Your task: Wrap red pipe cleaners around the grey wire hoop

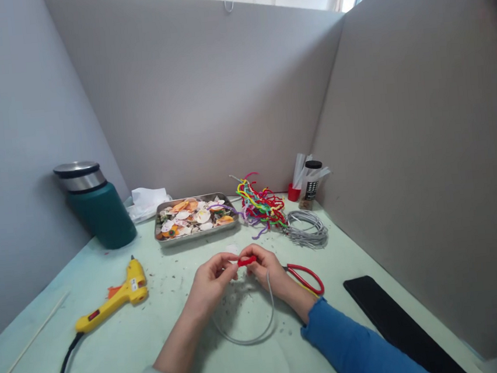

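Note:
Over the middle of the table, my left hand (211,281) pinches the left end of a short piece of red pipe cleaner (247,261). My right hand (266,268) has its fingers closed on the right end of the same piece. A grey wire (250,342) curves in a loop below the hands and runs up to the fingers; how it meets the pipe cleaner is hidden. Partly behind my right wrist lie red-handled scissors (312,279), their blades mostly covered. A bit of yellow pipe cleaner shows beside that wrist.
A tray of shells (198,233), a heap of coloured pipe cleaners (262,203) and a wire coil (307,229) lie behind. On the left are a yellow glue gun (110,305), a green bottle (102,215) and a thin stick (29,346). A black strip (397,319) lies right.

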Motion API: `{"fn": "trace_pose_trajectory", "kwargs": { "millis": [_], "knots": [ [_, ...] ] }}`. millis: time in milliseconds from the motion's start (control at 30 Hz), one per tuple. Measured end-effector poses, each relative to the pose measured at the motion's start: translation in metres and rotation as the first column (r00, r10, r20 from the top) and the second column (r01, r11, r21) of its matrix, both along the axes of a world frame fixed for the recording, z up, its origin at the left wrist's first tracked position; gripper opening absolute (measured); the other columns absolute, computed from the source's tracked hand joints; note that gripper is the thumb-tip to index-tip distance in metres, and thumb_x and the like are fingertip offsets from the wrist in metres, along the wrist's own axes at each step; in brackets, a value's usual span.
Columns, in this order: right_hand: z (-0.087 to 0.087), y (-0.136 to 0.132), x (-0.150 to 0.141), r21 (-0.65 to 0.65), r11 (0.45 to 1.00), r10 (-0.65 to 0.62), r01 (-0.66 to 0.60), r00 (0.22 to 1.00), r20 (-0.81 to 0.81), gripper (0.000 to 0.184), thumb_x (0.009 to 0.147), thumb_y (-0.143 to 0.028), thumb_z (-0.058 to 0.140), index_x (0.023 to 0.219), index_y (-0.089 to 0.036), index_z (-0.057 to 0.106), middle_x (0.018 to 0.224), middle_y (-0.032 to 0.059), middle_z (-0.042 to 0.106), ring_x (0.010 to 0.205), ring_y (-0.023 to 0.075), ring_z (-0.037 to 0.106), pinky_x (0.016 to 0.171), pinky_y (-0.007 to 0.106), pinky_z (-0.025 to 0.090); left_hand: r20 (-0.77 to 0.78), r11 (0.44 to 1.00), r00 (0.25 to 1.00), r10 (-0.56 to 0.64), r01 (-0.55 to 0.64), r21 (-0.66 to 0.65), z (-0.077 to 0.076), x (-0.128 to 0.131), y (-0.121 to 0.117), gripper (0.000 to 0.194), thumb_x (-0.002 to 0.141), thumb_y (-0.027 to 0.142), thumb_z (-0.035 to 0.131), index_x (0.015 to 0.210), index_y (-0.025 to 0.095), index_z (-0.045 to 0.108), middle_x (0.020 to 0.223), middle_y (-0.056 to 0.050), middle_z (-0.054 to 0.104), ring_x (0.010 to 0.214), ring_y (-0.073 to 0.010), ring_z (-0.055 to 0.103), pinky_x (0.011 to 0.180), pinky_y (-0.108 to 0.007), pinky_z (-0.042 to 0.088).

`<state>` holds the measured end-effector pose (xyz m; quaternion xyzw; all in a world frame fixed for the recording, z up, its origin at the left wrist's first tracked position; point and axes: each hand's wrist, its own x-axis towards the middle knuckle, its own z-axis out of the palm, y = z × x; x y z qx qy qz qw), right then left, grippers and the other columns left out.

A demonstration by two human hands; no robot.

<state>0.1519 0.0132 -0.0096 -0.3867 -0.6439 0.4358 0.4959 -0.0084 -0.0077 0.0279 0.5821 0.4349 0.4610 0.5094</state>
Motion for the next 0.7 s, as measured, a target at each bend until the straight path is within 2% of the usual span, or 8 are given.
{"fn": "trace_pose_trajectory", "kwargs": {
  "millis": [133, 300, 500, 700],
  "knots": [
    [-0.001, 0.001, 0.002, 0.075, 0.997, -0.033, 0.032, 0.999, 0.015, 0.012, 0.082, -0.029, 0.053, 0.081, -0.018, 0.059, 0.072, 0.0001, 0.053, 0.062, 0.0123, 0.047, 0.057, 0.023, 0.037, 0.059, 0.999, 0.998, -0.029, 0.032, -0.039, 0.0, 0.001, -0.001, 0.026, 0.069, 0.037, 0.067, 0.081, 0.016, 0.06, 0.057, -0.001, 0.061, 0.054, -0.0117, 0.052, 0.053, -0.021, 0.035],
    [0.009, -0.003, 0.003, 0.173, 0.983, -0.075, 0.067, 0.996, 0.044, 0.012, 0.083, -0.025, 0.052, 0.078, -0.018, 0.06, 0.076, 0.0015, 0.054, 0.072, 0.0145, 0.049, 0.065, 0.025, 0.038, 0.061, 0.991, 0.995, -0.073, 0.08, -0.106, 0.003, 0.003, -0.003, 0.03, 0.069, 0.038, 0.066, 0.085, 0.014, 0.06, 0.058, -0.001, 0.062, 0.043, -0.0067, 0.041, 0.044, -0.019, 0.026],
    [0.013, -0.005, 0.004, 0.237, 0.97, -0.074, 0.059, 0.996, 0.057, 0.011, 0.083, -0.023, 0.053, 0.077, -0.019, 0.061, 0.077, 0.0022, 0.055, 0.074, 0.0155, 0.052, 0.069, 0.027, 0.039, 0.064, 0.971, 0.989, -0.133, 0.143, -0.191, 0.006, 0.002, -0.005, 0.035, 0.07, 0.04, 0.066, 0.09, 0.011, 0.062, 0.063, -0.004, 0.063, 0.038, -0.0031, 0.029, 0.039, -0.019, 0.015],
    [0.013, -0.006, 0.004, 0.248, 0.966, -0.084, 0.069, 0.995, 0.048, 0.011, 0.083, -0.024, 0.053, 0.078, -0.019, 0.062, 0.078, 0.0023, 0.055, 0.076, 0.0159, 0.052, 0.071, 0.028, 0.04, 0.134, 0.953, 0.976, -0.172, 0.199, -0.23, 0.006, 0.004, -0.009, 0.034, 0.071, 0.044, 0.064, 0.082, 0.011, 0.063, 0.06, -0.003, 0.061, 0.038, -0.0033, 0.026, 0.038, -0.019, 0.013]
  ]
}}
